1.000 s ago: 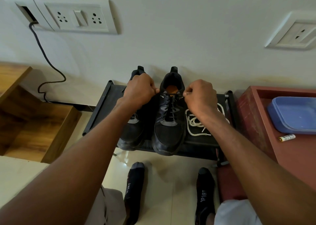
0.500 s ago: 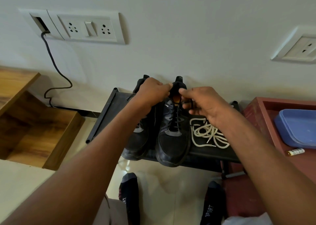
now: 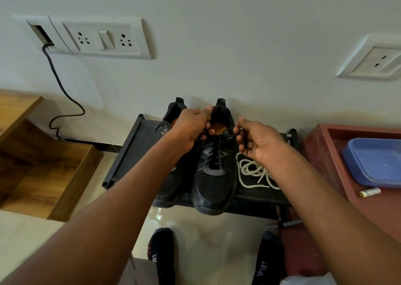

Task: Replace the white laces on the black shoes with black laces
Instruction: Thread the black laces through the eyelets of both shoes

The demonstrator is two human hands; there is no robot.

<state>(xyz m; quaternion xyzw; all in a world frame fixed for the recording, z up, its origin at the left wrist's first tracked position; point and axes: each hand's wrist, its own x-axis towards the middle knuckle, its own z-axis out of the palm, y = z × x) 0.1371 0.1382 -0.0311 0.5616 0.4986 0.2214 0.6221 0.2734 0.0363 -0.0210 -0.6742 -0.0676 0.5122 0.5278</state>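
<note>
On the black shoe rack (image 3: 130, 152), two black shoes: left hand (image 3: 191, 126) and right hand (image 3: 260, 140), fingers curled, each pinch a black lace (image 3: 217, 154) end at the right shoe (image 3: 214, 176) collar. White laces (image 3: 253, 172) lie coiled beside it.

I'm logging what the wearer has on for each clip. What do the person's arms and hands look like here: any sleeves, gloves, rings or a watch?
Both forearms are bare to the frame's edge, with no sleeves in view. The left hand and right hand wear no gloves, and no rings, watch or wristband show.
</note>
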